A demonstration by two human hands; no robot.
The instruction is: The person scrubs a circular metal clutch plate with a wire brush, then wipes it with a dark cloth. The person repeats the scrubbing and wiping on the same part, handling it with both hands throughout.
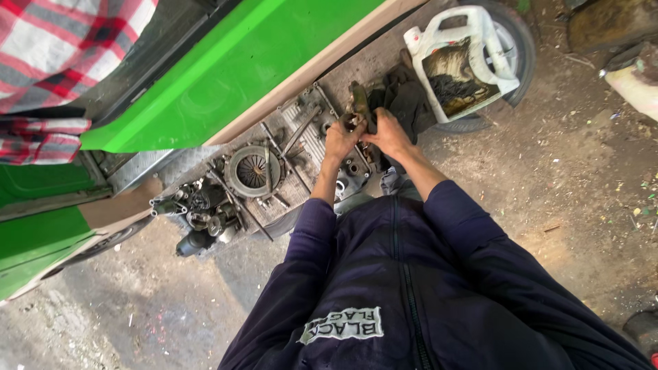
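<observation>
From my remote view: bare dirt ground [562, 178], littered and uneven, in daylight. A bright green vehicle body panel [226, 75] crosses the upper left. A tyre [517, 41] lies at top right. Red checked cloth [62, 48] hangs at far left.
</observation>
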